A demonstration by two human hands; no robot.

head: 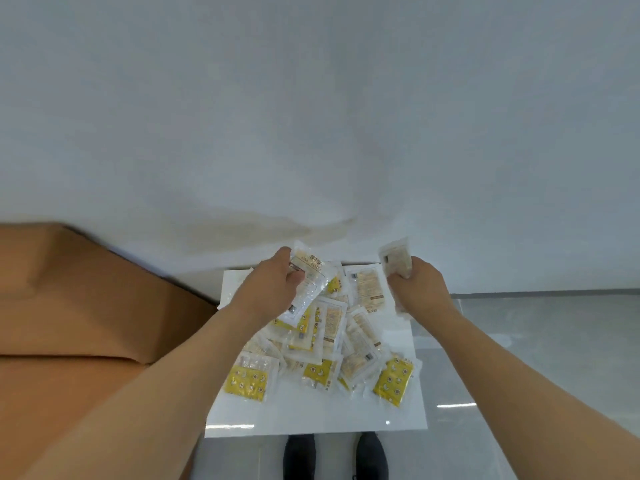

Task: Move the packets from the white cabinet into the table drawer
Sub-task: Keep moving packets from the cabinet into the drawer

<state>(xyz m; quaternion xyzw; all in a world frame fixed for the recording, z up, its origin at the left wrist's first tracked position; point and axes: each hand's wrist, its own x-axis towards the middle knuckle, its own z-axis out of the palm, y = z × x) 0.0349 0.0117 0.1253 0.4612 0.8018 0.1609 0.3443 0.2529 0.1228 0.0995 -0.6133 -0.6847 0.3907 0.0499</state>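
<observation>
Shoes stand below both hands; left hand and right hand each grip packets, probably for the drawer, above the pile on the cabinet

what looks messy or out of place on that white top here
The packets lie in a loose heap on the white cabinet top, overlapping at all angles, some yellow side up, some pale side up. None looks torn or spilled. The left hand and right hand each hold packets above the heap.
</observation>
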